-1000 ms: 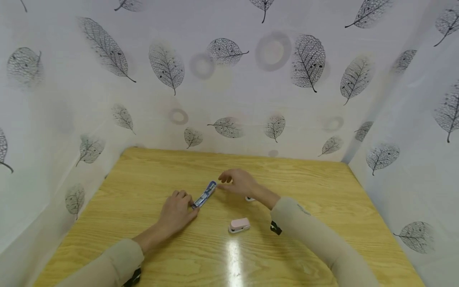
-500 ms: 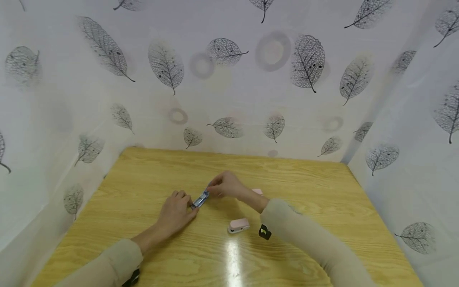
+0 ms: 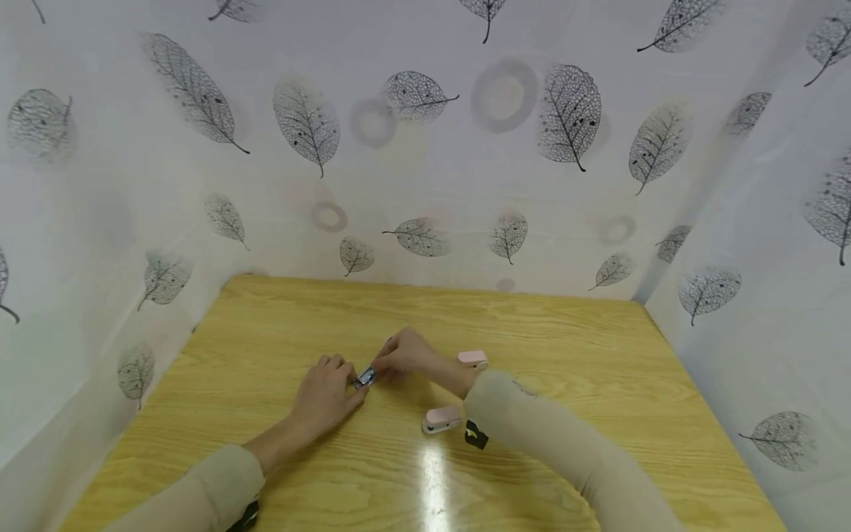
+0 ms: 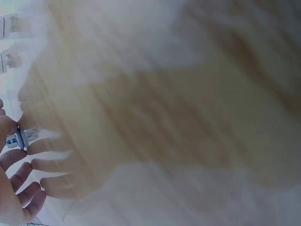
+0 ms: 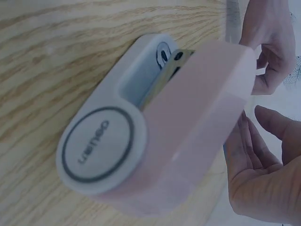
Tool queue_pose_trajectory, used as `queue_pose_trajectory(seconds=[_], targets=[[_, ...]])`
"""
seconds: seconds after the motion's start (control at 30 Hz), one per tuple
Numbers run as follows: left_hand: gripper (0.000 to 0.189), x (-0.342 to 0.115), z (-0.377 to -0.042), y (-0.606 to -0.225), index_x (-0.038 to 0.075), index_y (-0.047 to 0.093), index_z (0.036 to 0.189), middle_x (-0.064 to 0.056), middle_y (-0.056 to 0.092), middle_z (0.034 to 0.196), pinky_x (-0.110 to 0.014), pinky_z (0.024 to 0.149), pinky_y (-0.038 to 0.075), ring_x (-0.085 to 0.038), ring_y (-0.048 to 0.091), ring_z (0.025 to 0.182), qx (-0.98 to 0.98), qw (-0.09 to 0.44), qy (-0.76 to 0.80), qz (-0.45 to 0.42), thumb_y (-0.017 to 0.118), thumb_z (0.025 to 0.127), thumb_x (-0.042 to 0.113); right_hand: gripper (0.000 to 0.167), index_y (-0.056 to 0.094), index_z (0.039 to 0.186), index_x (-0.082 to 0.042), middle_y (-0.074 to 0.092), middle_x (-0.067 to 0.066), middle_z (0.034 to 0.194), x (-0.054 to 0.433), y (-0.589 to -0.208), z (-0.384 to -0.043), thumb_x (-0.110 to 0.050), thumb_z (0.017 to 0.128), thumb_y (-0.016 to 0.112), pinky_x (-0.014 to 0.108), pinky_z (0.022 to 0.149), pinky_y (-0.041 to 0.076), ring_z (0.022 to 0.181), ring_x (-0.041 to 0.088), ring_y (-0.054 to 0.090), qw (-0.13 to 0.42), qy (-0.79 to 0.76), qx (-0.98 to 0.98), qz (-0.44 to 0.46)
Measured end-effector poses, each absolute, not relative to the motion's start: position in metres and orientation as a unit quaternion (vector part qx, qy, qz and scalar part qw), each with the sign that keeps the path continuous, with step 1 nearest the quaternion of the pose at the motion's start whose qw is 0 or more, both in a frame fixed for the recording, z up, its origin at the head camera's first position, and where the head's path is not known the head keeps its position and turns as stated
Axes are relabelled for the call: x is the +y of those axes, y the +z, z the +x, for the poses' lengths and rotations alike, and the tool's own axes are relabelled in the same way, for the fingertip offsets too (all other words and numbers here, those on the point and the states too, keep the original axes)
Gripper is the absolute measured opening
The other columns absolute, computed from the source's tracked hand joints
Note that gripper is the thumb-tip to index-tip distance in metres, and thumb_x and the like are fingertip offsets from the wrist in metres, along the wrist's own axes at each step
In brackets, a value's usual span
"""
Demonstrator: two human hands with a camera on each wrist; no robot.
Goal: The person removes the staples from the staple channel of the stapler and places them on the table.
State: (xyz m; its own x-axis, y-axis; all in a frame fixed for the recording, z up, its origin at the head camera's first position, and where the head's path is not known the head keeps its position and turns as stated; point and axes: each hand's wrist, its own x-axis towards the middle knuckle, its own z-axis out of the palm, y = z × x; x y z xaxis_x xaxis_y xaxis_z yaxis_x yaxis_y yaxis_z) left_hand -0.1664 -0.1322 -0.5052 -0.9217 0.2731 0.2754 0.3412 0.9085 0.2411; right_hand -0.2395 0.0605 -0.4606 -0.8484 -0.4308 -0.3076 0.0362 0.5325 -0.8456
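Blue-and-silver stapler (image 3: 365, 377) held between two hands on a wood-grained desk (image 3: 565, 332), left of the desk's centre. Its long axis lies obliquely, from a near-left end to a far-right end; the right hand (image 3: 407, 353) hides much of its length. The left hand (image 3: 322, 403) pinches the near end between thumb and finger, a narrow grip; the right hand pinches it farther along, its grip likewise narrow. To the right rest a near pink stapler (image 3: 442, 419), long axis nearly crosswise, and a far pink stapler (image 3: 473, 360). Right wrist view: one pink stapler bears a white disc (image 5: 98, 148) with grey lettering that appears to begin "deli", the remainder blurred; a dark symbol (image 5: 163, 56) marks its base.
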Motion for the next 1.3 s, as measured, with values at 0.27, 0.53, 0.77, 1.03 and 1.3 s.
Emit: queue_pose_trajectory(seconds=[0.27,0.53,0.77,1.03,1.3], targets=[[0.026,-0.1320,-0.1663,-0.5048,0.010,0.072,0.085,-0.005,0.065,0.088,-0.036,0.069,0.051,-0.022,0.058,0.081,-0.968,0.130,-0.147,-0.159,0.087,0.086,0.031,0.013,0.080,0.097,0.004,0.081,0.020,0.090,0.0531,-0.4588,-0.2325,-0.008,0.094,0.078,0.031,0.066,0.064,0.080,0.031,0.081,0.263,-0.465,0.838,-0.112],[0.026,-0.1315,-0.1661,-0.5055,0.009,0.073,0.086,-0.005,0.064,0.088,-0.034,0.067,0.050,-0.021,0.056,0.079,-0.968,0.132,-0.141,-0.161,0.087,0.086,0.031,0.012,0.079,0.098,0.005,0.081,0.021,0.089,0.0500,-0.4590,-0.2299,-0.006,0.095,0.076,0.031,0.066,0.064,0.079,0.031,0.081,0.265,-0.465,0.838,-0.104],[0.027,-0.1322,-0.1655,-0.5060,0.009,0.072,0.084,-0.005,0.063,0.087,-0.035,0.066,0.051,-0.021,0.057,0.079,-0.965,0.144,-0.140,-0.171,0.088,0.085,0.031,0.011,0.080,0.097,0.006,0.081,0.020,0.090,0.0501,-0.4607,-0.2310,-0.005,0.094,0.076,0.031,0.067,0.065,0.079,0.030,0.081,0.270,-0.478,0.829,-0.104],[0.026,-0.1330,-0.1645,-0.5057,0.009,0.072,0.086,-0.005,0.064,0.088,-0.035,0.069,0.053,-0.021,0.059,0.081,-0.965,0.132,-0.145,-0.171,0.087,0.086,0.030,0.012,0.079,0.095,0.005,0.081,0.020,0.090,0.0500,-0.4608,-0.2313,-0.005,0.096,0.074,0.029,0.067,0.064,0.076,0.027,0.081,0.274,-0.478,0.827,-0.110],[0.026,-0.1326,-0.1644,-0.5046,0.009,0.072,0.086,-0.005,0.064,0.088,-0.035,0.068,0.052,-0.021,0.058,0.080,-0.966,0.133,-0.143,-0.170,0.088,0.086,0.030,0.016,0.078,0.099,0.008,0.081,0.022,0.091,0.0533,-0.4587,-0.2335,-0.006,0.099,0.070,0.030,0.069,0.065,0.076,0.027,0.081,0.284,-0.480,0.820,-0.129]])
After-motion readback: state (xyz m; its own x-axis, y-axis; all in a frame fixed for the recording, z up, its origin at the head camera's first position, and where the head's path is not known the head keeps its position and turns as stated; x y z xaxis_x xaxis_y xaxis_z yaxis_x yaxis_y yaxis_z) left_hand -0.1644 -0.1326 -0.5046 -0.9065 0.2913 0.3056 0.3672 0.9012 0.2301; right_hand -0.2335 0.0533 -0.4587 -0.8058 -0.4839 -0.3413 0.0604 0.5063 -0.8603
